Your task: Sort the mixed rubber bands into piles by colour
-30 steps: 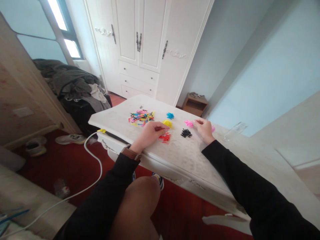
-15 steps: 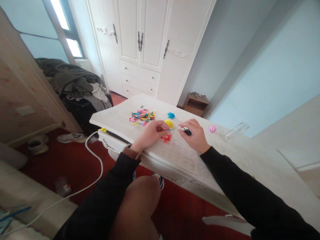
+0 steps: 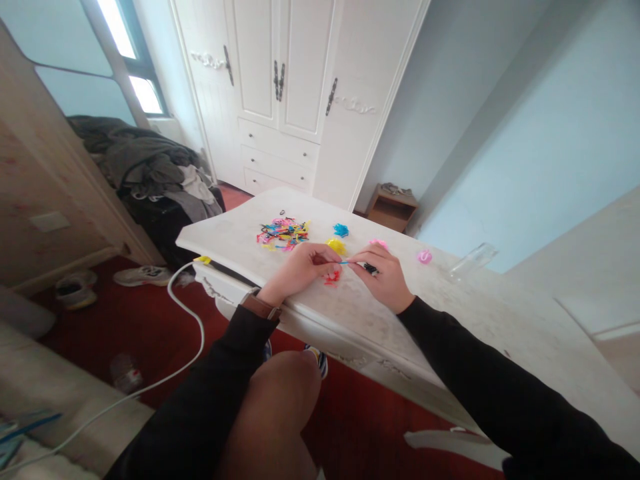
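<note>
My left hand (image 3: 299,268) and my right hand (image 3: 381,275) meet over the white table (image 3: 400,313), fingertips pinched on the two ends of a small blue clip (image 3: 344,263). Under them lie a red pile (image 3: 330,276) and a black pile (image 3: 371,269), partly hidden. A yellow pile (image 3: 336,245), a blue pile (image 3: 341,231) and a pink pile (image 3: 378,243) sit just beyond my hands. A mixed heap of coloured clips (image 3: 283,235) lies to the left.
A single pink piece (image 3: 425,256) and a clear glass (image 3: 471,260) lie at the right of the table. A white cable (image 3: 185,320) hangs off its left edge. A white wardrobe (image 3: 290,93) stands behind, clothes (image 3: 150,173) piled at the left, shoes (image 3: 143,275) on the red floor.
My right hand left the pink pile and moved left over the black pile to meet my left hand. Both now pinch the blue clip that my left hand brought up.
</note>
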A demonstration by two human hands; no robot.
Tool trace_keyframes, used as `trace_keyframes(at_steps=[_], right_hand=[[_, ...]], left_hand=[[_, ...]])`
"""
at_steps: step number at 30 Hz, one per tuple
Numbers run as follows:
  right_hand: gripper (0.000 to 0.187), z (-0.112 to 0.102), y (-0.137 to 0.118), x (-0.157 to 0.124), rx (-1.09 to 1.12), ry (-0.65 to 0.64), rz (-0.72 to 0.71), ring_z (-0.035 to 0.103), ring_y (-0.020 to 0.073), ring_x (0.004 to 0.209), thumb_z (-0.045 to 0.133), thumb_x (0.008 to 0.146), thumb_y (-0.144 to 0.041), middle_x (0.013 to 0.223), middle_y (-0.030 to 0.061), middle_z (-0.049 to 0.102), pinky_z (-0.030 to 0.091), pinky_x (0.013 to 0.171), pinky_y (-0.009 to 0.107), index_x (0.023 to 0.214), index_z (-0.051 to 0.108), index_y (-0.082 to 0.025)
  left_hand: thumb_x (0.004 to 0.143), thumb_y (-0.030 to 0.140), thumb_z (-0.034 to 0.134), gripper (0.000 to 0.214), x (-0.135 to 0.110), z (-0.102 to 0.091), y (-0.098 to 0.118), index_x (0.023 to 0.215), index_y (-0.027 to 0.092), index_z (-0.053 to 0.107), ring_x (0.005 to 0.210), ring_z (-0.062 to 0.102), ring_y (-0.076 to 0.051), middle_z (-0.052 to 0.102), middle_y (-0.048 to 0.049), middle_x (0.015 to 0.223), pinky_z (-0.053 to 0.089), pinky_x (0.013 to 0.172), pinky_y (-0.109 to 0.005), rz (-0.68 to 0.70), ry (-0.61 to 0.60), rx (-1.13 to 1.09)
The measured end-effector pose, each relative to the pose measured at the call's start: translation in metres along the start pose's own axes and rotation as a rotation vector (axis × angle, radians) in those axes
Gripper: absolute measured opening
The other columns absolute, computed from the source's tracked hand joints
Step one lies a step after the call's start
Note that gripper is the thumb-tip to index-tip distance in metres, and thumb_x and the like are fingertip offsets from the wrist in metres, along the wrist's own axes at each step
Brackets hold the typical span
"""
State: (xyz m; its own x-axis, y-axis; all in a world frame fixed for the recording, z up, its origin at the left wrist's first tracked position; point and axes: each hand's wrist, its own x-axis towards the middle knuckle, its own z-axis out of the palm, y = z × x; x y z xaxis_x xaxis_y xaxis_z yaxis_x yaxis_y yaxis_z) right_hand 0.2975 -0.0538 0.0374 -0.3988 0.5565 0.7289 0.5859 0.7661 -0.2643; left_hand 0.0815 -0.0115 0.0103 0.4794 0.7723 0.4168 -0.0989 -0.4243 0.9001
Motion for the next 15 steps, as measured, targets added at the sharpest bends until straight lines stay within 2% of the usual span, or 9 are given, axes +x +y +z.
trace_keyframes(at_steps=[15], right_hand=[[0.012, 0.0009, 0.0002, -0.0005, 0.017, 0.003, 0.041, 0.064, 0.0204, 0.079, 0.066, 0.097, -0.024, 0.082, 0.0031, 0.072, 0.05, 0.076, 0.037, 0.086, 0.071, -0.023]], left_hand=[[0.082, 0.024, 0.074, 0.011, 0.0009, 0.0004, 0.0026, 0.082, 0.014, 0.075, 0.069, 0.065, -0.014, 0.074, -0.0042, 0.076, 0.05, 0.067, -0.025, 0.057, 0.015, 0.052]])
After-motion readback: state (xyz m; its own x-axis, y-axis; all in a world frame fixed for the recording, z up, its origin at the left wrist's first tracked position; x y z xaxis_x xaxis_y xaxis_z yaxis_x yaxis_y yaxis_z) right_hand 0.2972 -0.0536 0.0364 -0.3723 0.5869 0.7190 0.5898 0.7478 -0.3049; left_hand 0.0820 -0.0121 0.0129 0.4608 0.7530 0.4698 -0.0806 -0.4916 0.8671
